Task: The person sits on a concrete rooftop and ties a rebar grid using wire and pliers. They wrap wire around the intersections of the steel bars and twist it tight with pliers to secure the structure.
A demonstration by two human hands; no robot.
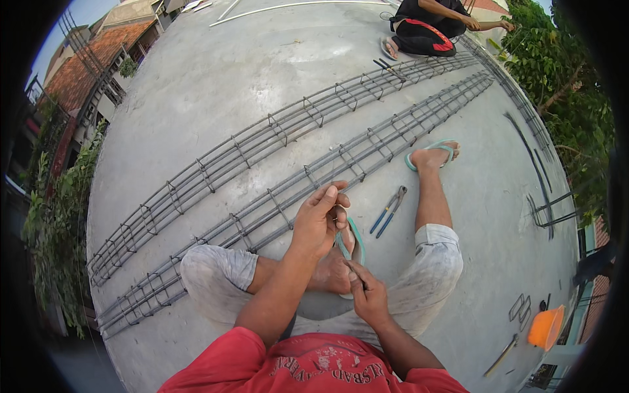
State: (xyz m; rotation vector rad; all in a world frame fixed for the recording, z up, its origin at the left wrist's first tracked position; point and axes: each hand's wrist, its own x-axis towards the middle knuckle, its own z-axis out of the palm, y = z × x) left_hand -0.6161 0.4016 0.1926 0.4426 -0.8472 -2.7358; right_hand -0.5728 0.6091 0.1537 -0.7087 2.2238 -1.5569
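Observation:
My left hand (319,221) is raised with a thin tie wire (333,167) pinched between thumb and forefinger; its tip points upward. Lower and to the right, my right hand (371,297) is closed on a dark, thin piece (355,273), mostly hidden by the fingers. Beyond my hands lies a long steel rebar cage (351,159) with square stirrups, and a second rebar cage (236,147) runs beside it farther off. Blue-handled end-cutting pincers (389,211) rest on the concrete between my feet, touched by neither hand.
A co-worker (427,29) crouches at the cages' far end, near another pair of pincers (389,69). To the right lie dark wires (528,142), loose stirrups (518,308), an orange plastic container (546,328) and a long-handled tool (501,354). The concrete slab (182,98) ends beside plants (69,196).

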